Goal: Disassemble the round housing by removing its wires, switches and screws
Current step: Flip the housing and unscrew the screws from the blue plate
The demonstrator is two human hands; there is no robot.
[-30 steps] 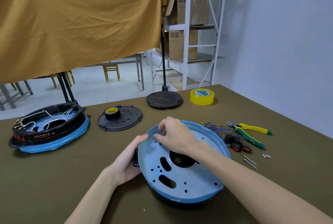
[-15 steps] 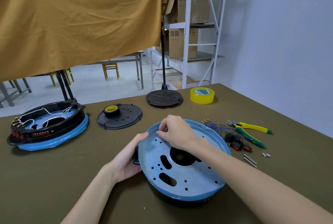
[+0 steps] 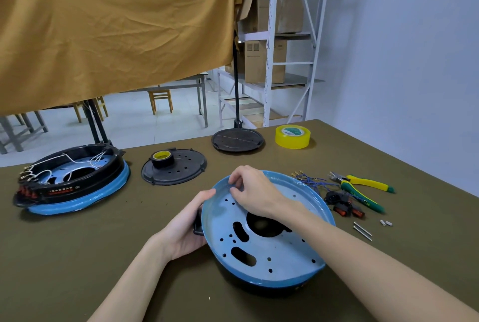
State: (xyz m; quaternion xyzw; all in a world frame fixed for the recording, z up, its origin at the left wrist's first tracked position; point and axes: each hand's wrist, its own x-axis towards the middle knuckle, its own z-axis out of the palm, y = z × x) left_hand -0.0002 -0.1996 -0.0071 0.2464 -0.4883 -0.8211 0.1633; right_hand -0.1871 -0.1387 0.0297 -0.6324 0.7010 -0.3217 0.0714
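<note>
We hold the round housing (image 3: 267,241) tilted on the counter (image 3: 77,257).
Our left hand (image 3: 186,228) has its grip curled around the housing's left edge; our right hand (image 3: 252,188) pinches the blue film at its far rim. Right of the housing lie the removed wires (image 3: 312,181), switches (image 3: 344,204), pliers (image 3: 360,188) and screws (image 3: 363,230).

No readable text; print on tape roll (image 3: 292,136) label and boxes (image 3: 264,60) too blurred.

I see a yellow tape roll (image 3: 292,136) and green-yellow pliers (image 3: 360,189) on the table (image 3: 77,257), with shelving (image 3: 272,36) behind.
</note>
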